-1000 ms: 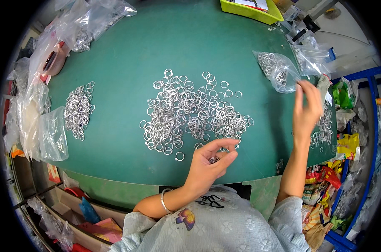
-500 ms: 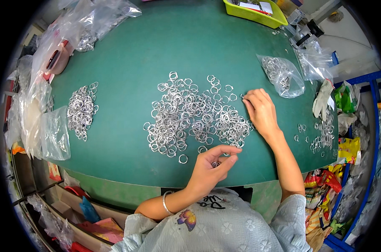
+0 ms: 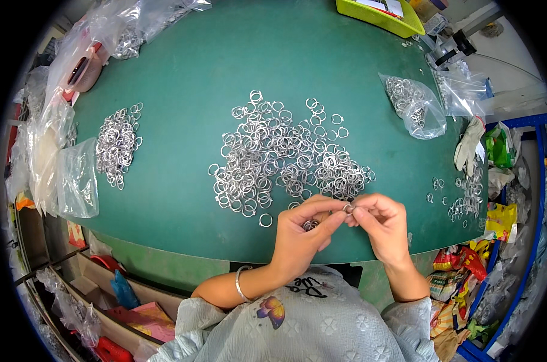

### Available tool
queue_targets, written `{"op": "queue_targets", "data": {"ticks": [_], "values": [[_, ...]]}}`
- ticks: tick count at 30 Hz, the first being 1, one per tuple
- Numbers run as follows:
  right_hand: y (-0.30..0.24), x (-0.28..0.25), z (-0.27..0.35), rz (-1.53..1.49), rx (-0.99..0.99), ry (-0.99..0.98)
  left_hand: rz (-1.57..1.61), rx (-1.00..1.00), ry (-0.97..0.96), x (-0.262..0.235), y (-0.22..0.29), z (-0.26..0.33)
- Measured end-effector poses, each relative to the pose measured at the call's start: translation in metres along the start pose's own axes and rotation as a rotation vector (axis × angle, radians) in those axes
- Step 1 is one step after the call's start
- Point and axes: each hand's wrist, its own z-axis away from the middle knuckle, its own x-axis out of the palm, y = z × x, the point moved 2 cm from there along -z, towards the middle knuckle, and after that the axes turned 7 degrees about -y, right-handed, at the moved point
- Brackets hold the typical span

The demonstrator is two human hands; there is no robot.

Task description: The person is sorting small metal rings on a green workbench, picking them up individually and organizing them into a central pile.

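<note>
Right hand (image 3: 379, 226) drawn back from the ring pile (image 3: 285, 157) to meet left hand (image 3: 303, 232) at the near table edge (image 3: 183, 241). Small silver ring (image 3: 348, 208), thin and shiny, pinched between both hands' fingertips; more rings clenched in left palm. Bare green top open leftward.

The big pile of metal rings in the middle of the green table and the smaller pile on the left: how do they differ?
The middle pile of rings is much larger and spreads wide and thin; the left pile of rings is small, narrow and denser. The middle pile lies just beyond the left hand and right hand, which pinch one ring between them; the left pile lies far from both hands, beside a clear plastic bag. Both are loose silver rings on the green table.
</note>
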Motion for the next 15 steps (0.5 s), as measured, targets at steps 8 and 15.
{"op": "queue_targets", "data": {"ticks": [8,15], "values": [[-0.022,0.018,0.01,0.918,-0.649,0.073,-0.191,0.101,-0.056,0.008,0.012,0.009],[-0.028,0.022,0.016,1.05,-0.672,0.054,-0.113,0.055,-0.134,0.006,0.013,0.012]]}}
